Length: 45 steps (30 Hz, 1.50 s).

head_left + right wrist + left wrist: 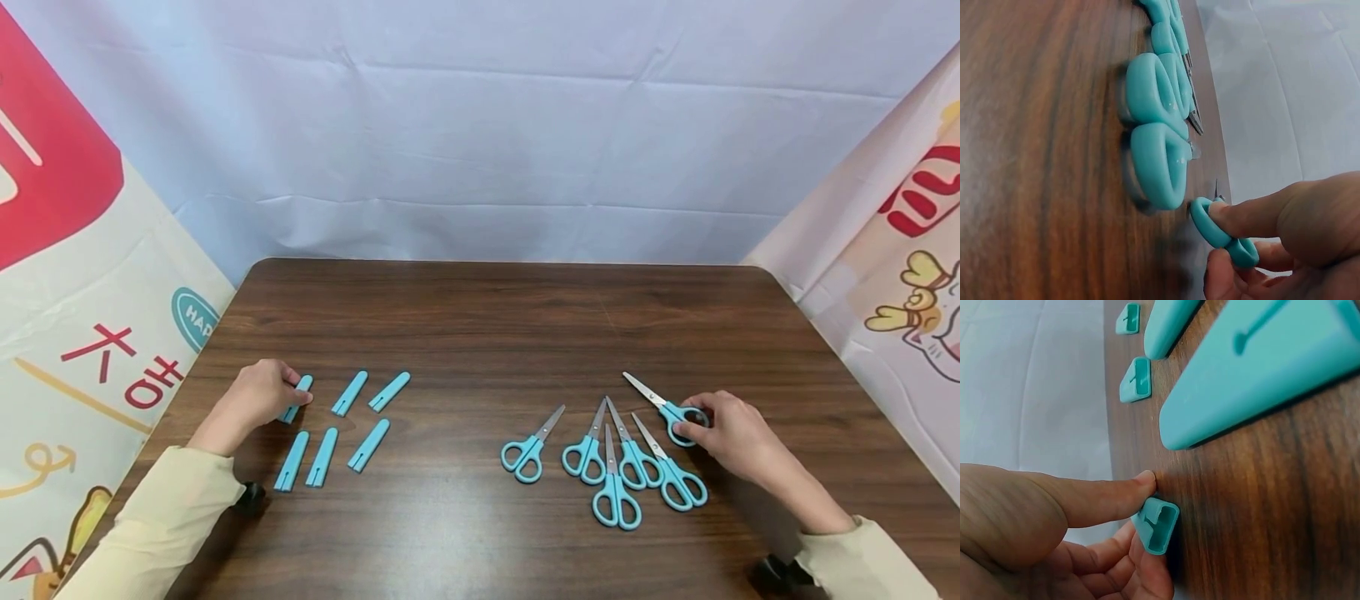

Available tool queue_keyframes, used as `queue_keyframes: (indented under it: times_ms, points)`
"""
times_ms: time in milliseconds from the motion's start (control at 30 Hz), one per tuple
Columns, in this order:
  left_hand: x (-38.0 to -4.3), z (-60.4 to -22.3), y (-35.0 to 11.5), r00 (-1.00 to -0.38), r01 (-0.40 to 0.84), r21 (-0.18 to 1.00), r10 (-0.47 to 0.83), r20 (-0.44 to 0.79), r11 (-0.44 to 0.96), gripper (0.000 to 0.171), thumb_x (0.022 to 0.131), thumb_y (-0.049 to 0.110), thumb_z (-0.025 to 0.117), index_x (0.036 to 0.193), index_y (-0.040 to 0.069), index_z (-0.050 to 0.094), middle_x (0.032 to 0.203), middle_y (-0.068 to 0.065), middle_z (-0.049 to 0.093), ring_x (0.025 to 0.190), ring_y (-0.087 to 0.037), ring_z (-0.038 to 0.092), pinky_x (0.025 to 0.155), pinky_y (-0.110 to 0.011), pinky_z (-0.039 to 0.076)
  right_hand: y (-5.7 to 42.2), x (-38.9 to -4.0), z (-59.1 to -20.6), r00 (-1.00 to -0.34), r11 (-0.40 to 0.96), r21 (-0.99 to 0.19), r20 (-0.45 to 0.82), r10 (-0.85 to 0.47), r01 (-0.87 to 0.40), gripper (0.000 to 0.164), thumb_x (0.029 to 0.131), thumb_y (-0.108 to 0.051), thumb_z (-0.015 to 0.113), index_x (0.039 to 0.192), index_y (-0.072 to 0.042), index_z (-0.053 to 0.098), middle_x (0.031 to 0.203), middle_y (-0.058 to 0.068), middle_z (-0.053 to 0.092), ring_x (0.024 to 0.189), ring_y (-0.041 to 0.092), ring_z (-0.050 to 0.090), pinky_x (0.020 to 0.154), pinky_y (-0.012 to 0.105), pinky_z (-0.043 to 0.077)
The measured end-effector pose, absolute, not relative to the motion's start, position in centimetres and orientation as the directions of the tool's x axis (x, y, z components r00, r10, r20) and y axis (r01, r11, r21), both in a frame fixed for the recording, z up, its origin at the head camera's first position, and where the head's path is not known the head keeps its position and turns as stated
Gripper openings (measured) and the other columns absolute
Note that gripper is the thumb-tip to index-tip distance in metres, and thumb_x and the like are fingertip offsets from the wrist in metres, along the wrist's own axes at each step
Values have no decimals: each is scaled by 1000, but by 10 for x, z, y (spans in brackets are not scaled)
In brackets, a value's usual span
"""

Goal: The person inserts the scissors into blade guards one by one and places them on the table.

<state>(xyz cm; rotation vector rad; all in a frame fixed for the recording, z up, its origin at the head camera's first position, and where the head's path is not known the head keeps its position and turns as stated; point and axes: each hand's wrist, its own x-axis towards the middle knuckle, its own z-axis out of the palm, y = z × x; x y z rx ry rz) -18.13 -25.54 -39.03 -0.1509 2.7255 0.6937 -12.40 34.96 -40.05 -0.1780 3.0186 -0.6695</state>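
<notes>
On the left of the table, my left hand (258,392) pinches a turquoise scissor cover (1159,526) between thumb and fingers, its hollow mouth facing the wrist camera. Several more covers (322,457) lie beside it in two loose rows. Over on the right, my right hand (731,433) grips a pair of scissors (678,419) by its turquoise handle loops, the bare blades pointing up and left in the head view. Several other scissors (617,504) with the same handles lie left of that hand, some overlapping, blades away from me.
The dark wooden table (465,333) has rounded far corners. Behind it hangs a pale cloth (480,142). Printed sheets (112,275) flank the table on the left and right. Bare wood separates the covers from the scissors.
</notes>
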Motion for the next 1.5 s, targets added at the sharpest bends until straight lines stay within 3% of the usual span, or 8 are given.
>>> queue_keyframes:
  times_ms: [167, 400, 767, 1033, 1333, 1500]
  points:
    - [-181, -388, -254, -946, -159, 453, -3, -325, 877, 23, 95, 19, 75, 97, -2, 67, 89, -13, 63, 75, -26, 58, 66, -40, 50, 348, -121, -399, -989, 845, -534, -110, -103, -28, 19, 97, -10, 73, 108, 3, 64, 70, 0, 58, 59, 15, 59, 49, 28, 50]
    - [-179, -389, -258, -955, -154, 485, -4, -296, 861, 26, 98, 21, 73, 104, -3, 67, 97, -16, 66, 79, -28, 59, 67, -40, 51, 348, -120, -395, -991, 832, -555, -95, -93, -25, 24, 101, -9, 67, 116, 9, 59, 70, 2, 61, 60, 17, 60, 50, 28, 51]
    - [-183, -369, -261, -979, -156, 608, -41, -199, 778, 51, 102, 39, 66, 127, -6, 62, 117, -25, 68, 98, -36, 61, 76, -45, 53, 343, -123, -379, -983, 799, -573, 137, -127, -183, 22, 103, -6, 65, 120, 5, 57, 71, 4, 62, 56, 10, 58, 47, 27, 48]
    - [-184, -357, -256, -982, -145, 688, -17, -189, 711, 70, 103, 53, 59, 147, -2, 54, 144, -30, 54, 127, -47, 53, 96, -61, 49, 329, -129, -365, -967, 743, -621, 193, -166, -251, 26, 105, -7, 62, 128, 5, 59, 80, 11, 63, 60, 16, 64, 51, 27, 55]
    - [-188, -346, -237, -981, -128, 754, 32, -193, 644, 65, 107, 47, 55, 153, 3, 47, 150, -27, 50, 123, -43, 62, 103, -60, 48, 302, -135, -352, -960, 676, -682, 170, -224, -279, 24, 106, -8, 59, 128, 3, 59, 81, 11, 64, 63, 20, 64, 54, 32, 57]
    - [-188, -340, -219, -978, -139, 830, 57, -200, 539, 57, 107, 41, 58, 150, 4, 53, 146, -22, 56, 124, -37, 63, 107, -54, 49, 284, -136, -345, -958, 629, -730, 129, -255, -266, 25, 108, -9, 57, 131, 2, 58, 86, 15, 64, 67, 24, 65, 58, 32, 59]
